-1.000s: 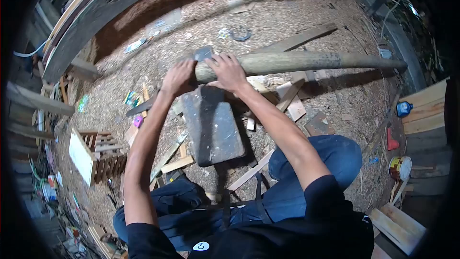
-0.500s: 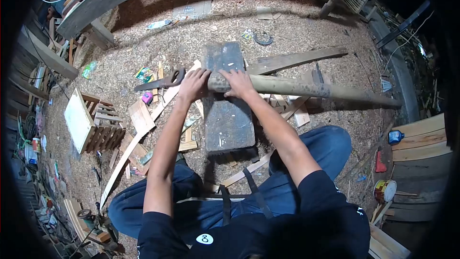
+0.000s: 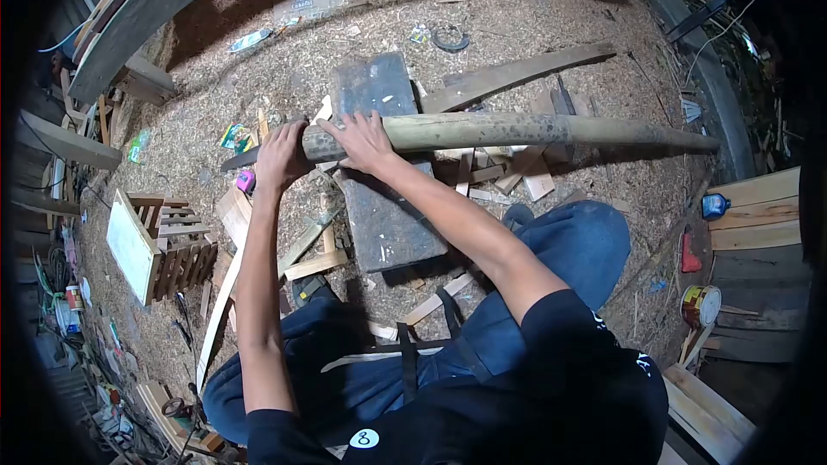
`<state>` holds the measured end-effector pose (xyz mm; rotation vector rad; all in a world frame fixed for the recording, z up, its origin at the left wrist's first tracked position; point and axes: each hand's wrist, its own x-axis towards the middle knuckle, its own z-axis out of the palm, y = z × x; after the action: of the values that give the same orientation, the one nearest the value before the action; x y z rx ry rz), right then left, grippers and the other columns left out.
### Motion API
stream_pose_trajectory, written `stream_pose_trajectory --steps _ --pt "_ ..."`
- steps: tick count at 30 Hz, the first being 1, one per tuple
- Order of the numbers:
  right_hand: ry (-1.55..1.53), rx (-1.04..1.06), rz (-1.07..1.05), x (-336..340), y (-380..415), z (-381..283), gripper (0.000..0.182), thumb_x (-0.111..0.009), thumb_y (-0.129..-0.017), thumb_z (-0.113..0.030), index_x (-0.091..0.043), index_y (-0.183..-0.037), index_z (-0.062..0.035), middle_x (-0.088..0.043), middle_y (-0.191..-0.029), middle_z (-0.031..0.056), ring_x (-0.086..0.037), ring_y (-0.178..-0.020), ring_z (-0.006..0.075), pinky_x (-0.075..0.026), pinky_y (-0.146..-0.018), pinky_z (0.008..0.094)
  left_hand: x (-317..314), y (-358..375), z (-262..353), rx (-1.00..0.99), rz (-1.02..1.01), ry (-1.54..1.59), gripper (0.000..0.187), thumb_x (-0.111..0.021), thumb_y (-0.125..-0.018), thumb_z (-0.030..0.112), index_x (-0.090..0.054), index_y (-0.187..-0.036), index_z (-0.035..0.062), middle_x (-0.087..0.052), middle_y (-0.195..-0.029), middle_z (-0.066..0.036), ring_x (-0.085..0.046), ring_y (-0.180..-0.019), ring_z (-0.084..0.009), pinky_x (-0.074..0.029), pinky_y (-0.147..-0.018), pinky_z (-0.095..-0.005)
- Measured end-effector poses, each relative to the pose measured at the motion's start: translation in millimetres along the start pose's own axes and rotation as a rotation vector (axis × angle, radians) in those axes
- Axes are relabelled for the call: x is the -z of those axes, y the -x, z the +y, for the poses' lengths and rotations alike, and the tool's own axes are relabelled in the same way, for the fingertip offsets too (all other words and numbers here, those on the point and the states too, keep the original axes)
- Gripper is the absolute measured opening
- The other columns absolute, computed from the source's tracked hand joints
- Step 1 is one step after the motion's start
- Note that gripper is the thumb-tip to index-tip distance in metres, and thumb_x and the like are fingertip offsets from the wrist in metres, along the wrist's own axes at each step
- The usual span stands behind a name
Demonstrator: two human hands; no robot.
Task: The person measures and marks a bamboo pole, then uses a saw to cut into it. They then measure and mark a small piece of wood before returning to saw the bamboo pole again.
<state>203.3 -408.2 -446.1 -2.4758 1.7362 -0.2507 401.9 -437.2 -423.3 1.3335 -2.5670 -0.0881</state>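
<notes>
A long, mottled bamboo pole lies across a dark wooden block on the ground. My left hand is wrapped over the pole's near-left end. Just right of it, my right hand rests on top of the pole, thumb and fingers spread around it. The pole's far end reaches the right side of the view. Partly hidden behind my left hand, the dark blade of a handsaw shows. A pink tape measure lies just below the blade.
A slatted wooden crate stands at the left. A plank lies beyond the pole. Wood offcuts are scattered round the block. At the right are a paint can and a blue bottle.
Both hands and the pole have shifted left, so that more of the pole's left end extends past the block. The camera view has also shifted a little. The saw's handle is now hidden.
</notes>
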Motion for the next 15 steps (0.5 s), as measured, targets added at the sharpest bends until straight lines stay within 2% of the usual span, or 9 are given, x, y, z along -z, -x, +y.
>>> stream_pose_trajectory --steps 2,4,5,6,8,9,15 --pt "-0.026 0.010 0.018 7.4 4.4 3.4 0.090 -0.082 -0.068 -0.041 -0.036 -0.144 -0.0299 -0.052 -0.129 0.0120 -0.050 -0.119 0.0306 -0.033 -0.099 0.0569 0.6 -1.7 -0.9 -0.006 -0.021 -0.061 0.082 -0.084 -0.054 0.022 -0.048 -0.125 0.0073 -0.058 -0.119 -0.011 -0.054 -0.114 -0.0288 -0.043 -0.099 -0.0380" --pt "-0.022 0.040 0.035 13.1 6.5 9.1 0.090 -0.080 -0.069 -0.046 -0.035 -0.145 -0.0286 -0.050 -0.134 0.0120 -0.050 -0.120 0.0307 -0.033 -0.100 0.0569 -8.2 -2.1 -6.0 -0.042 -0.023 -0.137 0.091 -0.086 -0.056 0.027 -0.041 -0.132 0.0079 -0.052 -0.128 -0.009 -0.048 -0.123 -0.0262 -0.038 -0.105 -0.0382" --pt "0.020 0.022 0.007 15.3 8.5 10.9 0.095 -0.078 -0.068 -0.053 -0.032 -0.146 -0.0236 -0.049 -0.134 0.0133 -0.049 -0.121 0.0310 -0.034 -0.100 0.0566 -12.0 -0.5 -3.0 -0.044 0.000 -0.187 0.093 -0.086 -0.056 0.029 -0.040 -0.135 0.0081 -0.050 -0.131 -0.009 -0.046 -0.126 -0.0251 -0.036 -0.108 -0.0388" --pt "0.026 0.012 0.067 8.6 10.9 13.5 0.096 -0.077 -0.069 -0.054 -0.031 -0.146 -0.0208 -0.048 -0.135 0.0132 -0.048 -0.123 0.0309 -0.034 -0.100 0.0577 -11.3 -0.9 -1.0 -0.033 -0.047 -0.156 0.098 -0.087 -0.057 0.033 -0.037 -0.138 0.0078 -0.047 -0.136 -0.009 -0.043 -0.129 -0.0252 -0.033 -0.110 -0.0411" --pt "-0.033 0.000 0.048 10.0 9.9 5.6 0.092 -0.077 -0.069 -0.051 -0.034 -0.145 -0.0191 -0.048 -0.136 0.0144 -0.046 -0.125 0.0308 -0.033 -0.102 0.0568 -17.3 7.9 -0.9 -0.057 0.039 -0.130 0.098 -0.085 -0.059 0.036 -0.036 -0.139 0.0076 -0.045 -0.139 -0.011 -0.040 -0.133 -0.0292 -0.031 -0.112 -0.0425" --pt "-0.051 0.016 0.108 6.7 9.6 1.1 0.094 -0.078 -0.069 -0.052 -0.035 -0.145 -0.0176 -0.048 -0.136 0.0141 -0.045 -0.126 0.0315 -0.032 -0.102 0.0569 -17.4 11.0 1.3 -0.053 0.073 -0.104 0.096 -0.080 -0.064 0.040 -0.034 -0.142 0.0082 -0.044 -0.141 -0.013 -0.038 -0.134 -0.0305 -0.030 -0.112 -0.0455" --pt "-0.084 0.114 0.277 8.5 0.6 -40.8 0.081 -0.078 -0.072 -0.041 -0.041 -0.140 -0.0152 -0.048 -0.134 0.0150 -0.043 -0.126 0.0315 -0.033 -0.103 0.0506 -2.3 37.4 -4.6 0.006 0.151 -0.101 0.086 -0.072 -0.074 0.047 -0.034 -0.143 0.0113 -0.043 -0.142 -0.011 -0.037 -0.135 -0.0290 -0.030 -0.111 -0.0433"
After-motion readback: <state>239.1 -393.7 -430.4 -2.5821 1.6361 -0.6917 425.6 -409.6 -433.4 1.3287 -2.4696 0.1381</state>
